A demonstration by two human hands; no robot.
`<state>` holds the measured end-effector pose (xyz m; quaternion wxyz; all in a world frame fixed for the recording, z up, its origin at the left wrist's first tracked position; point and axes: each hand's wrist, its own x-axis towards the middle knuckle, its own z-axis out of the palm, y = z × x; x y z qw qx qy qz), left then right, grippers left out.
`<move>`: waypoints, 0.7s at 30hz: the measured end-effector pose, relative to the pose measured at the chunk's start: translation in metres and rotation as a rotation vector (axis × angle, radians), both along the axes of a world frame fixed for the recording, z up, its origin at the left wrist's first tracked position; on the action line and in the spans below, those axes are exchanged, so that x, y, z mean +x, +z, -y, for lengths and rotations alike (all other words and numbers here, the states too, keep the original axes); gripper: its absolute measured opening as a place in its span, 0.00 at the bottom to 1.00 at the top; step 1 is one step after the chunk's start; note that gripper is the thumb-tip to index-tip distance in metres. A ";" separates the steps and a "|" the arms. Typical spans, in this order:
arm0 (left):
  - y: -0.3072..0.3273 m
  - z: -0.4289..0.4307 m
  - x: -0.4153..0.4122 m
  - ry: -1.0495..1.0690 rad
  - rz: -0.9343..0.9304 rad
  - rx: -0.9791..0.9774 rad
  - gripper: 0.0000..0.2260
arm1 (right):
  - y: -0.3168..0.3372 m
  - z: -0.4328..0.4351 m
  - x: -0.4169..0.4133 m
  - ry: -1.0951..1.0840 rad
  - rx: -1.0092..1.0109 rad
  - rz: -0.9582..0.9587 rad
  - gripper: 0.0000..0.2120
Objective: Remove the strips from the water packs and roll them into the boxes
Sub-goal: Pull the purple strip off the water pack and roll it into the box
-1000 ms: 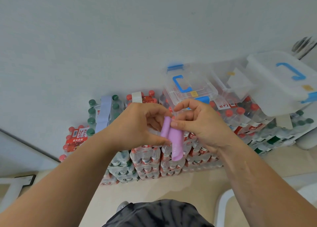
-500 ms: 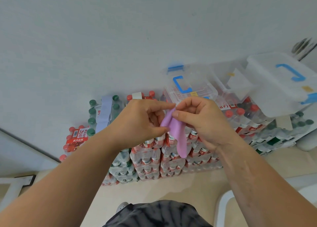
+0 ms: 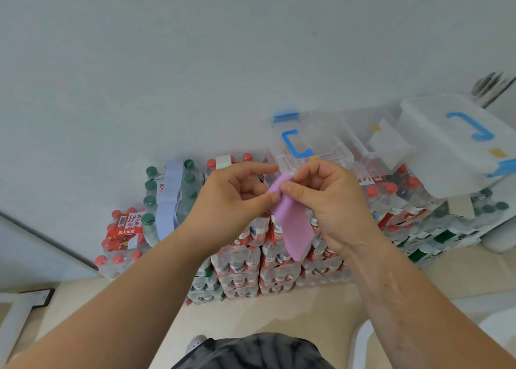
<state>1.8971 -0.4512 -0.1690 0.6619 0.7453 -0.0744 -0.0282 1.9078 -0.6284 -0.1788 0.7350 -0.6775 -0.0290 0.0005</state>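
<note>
A: Where's the pink strip [image 3: 296,226] relative to the clear blue-handled box [image 3: 329,148]?

B: Just below the box's front edge in the view, held in the air in front of the stacked water packs [image 3: 243,265]. Its long axis runs from upper left to lower right. The top end sits under the box and the free tail hangs down to the right.

A: And the hands?

B: Both are curled at the top end. The left hand [image 3: 231,201] pinches it between thumb and forefinger from the left of the box. The right hand [image 3: 329,201] pinches it from below the box, with the thumb across the strip's face.

A: Any change from a second ago?

B: Back then the top end showed as a thick rolled tube between the fingers. Now it looks flatter, and the tail reads as a broad flat band. The hands have stayed in much the same place under the box.

A: How much room is there around it?

B: The tail hangs free, touching nothing I can see. A pale blue strip [image 3: 169,198] lies over a green-capped pack well left of the box, and a white strip [image 3: 222,162] lies nearer on the left. Right of the box stands an open clear box [image 3: 360,137], then a lidded one [image 3: 452,145]. Bare floor [image 3: 279,315] lies below the packs.
</note>
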 end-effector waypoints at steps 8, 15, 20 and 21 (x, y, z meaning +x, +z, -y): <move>0.003 0.002 0.001 0.033 0.053 0.036 0.09 | 0.000 0.005 0.004 0.018 -0.080 0.075 0.14; 0.004 0.008 0.003 0.066 0.079 0.055 0.08 | 0.002 0.011 0.005 0.017 -0.062 0.131 0.12; 0.006 0.009 0.003 0.065 0.119 0.074 0.11 | 0.000 0.007 0.004 -0.077 -0.081 0.147 0.06; 0.006 0.009 0.004 0.061 0.121 0.060 0.11 | 0.000 0.007 0.004 -0.085 -0.082 0.149 0.05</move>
